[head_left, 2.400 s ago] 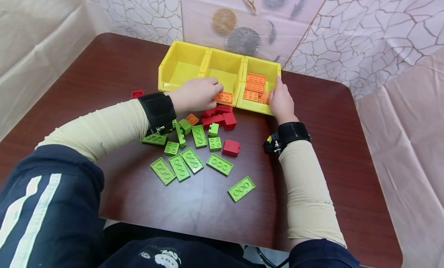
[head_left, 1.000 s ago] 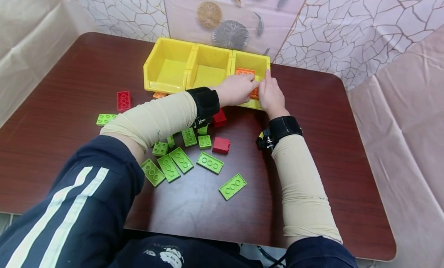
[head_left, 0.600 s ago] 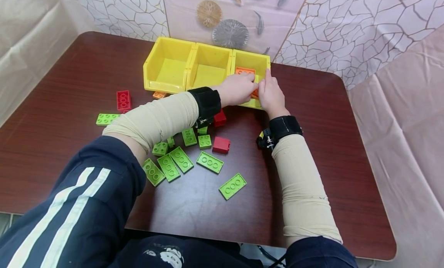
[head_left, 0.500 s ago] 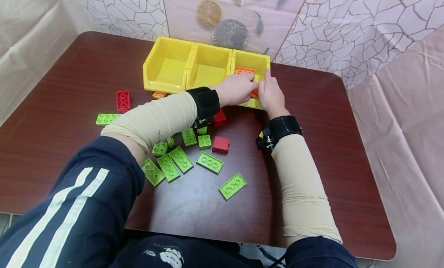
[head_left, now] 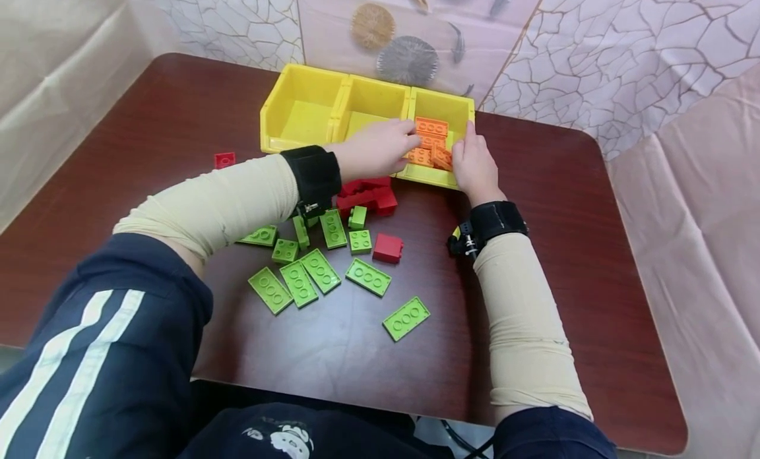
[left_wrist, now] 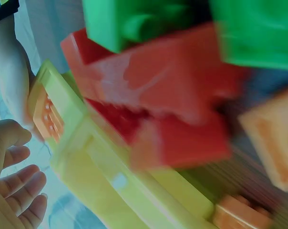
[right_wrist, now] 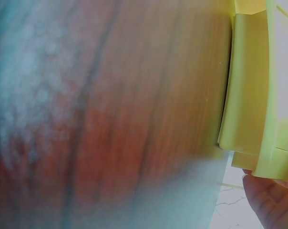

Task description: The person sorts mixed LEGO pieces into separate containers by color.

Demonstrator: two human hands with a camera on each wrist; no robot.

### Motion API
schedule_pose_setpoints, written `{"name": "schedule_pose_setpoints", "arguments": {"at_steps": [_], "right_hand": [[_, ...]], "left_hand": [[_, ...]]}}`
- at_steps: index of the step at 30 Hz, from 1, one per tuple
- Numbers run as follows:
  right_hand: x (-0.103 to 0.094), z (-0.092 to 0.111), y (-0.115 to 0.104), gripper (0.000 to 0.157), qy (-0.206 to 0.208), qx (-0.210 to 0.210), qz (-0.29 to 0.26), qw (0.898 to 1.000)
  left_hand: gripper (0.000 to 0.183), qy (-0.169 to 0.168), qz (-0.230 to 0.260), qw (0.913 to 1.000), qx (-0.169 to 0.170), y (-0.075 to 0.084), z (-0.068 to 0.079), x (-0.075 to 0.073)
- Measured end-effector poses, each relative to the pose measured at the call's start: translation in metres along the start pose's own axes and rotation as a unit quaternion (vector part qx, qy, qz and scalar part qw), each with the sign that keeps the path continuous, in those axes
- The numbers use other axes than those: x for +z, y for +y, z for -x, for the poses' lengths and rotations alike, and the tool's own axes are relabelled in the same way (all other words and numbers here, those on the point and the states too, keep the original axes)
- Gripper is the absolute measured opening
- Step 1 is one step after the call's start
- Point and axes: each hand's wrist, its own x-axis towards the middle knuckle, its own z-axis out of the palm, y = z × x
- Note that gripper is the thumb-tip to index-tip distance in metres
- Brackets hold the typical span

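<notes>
My left hand hovers over the front of the middle yellow bin, fingertips at the divider of the right bin. Loosely bent fingers with nothing between them show in the left wrist view. Several orange toy bricks lie in the right bin. At that bin's outer side my right hand grips the wall; in the right wrist view its fingers are at the bin's corner. Red bricks are heaped just in front of the bins, below the left hand.
Several green bricks are spread over the brown table. A single red brick lies right of them, another red one far left. Loose orange bricks show near the bins in the left wrist view. The left bin holds no bricks.
The left hand carried an orange brick from over the middle bin into the right bin, let go and drew back left. The right hand has stayed at the bin's side.
</notes>
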Motion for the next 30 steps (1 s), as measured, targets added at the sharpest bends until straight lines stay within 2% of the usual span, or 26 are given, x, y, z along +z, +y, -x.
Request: {"name": "schedule_pose_setpoints", "arguments": {"at_steps": [5,10,14,18,24,27,30], "right_hand": [[0.001,0.002,-0.001,0.058,-0.001,0.004,-0.001,1.000],[0.001,0.003,0.000,0.058,0.003,0.002,-0.001,1.000],[0.002,0.003,-0.002,0.058,0.002,-0.001,-0.004,1.000],[0.002,0.004,-0.006,0.058,-0.001,-0.001,-0.004,1.000],[0.001,0.006,-0.002,0.058,0.001,0.001,-0.007,1.000],[0.002,0.006,-0.003,0.058,0.005,-0.003,-0.008,1.000],[0.003,0.004,-0.005,0.058,0.006,-0.004,-0.007,1.000]], "left_hand": [[0.026,-0.005,0.012,0.9994,-0.031,-0.013,0.035,-0.008],[0.025,0.010,0.017,0.9988,-0.044,-0.028,0.072,-0.015],[0.028,0.010,0.021,0.9977,-0.064,-0.041,0.103,-0.015],[0.024,0.002,0.017,0.9957,-0.090,-0.051,0.128,-0.010],[0.015,-0.001,-0.002,0.9964,-0.085,-0.055,0.139,0.004],[0.016,-0.029,-0.005,0.9957,-0.088,-0.054,0.139,0.011],[0.024,-0.069,-0.003,0.9920,-0.105,-0.055,0.138,0.016]]}}
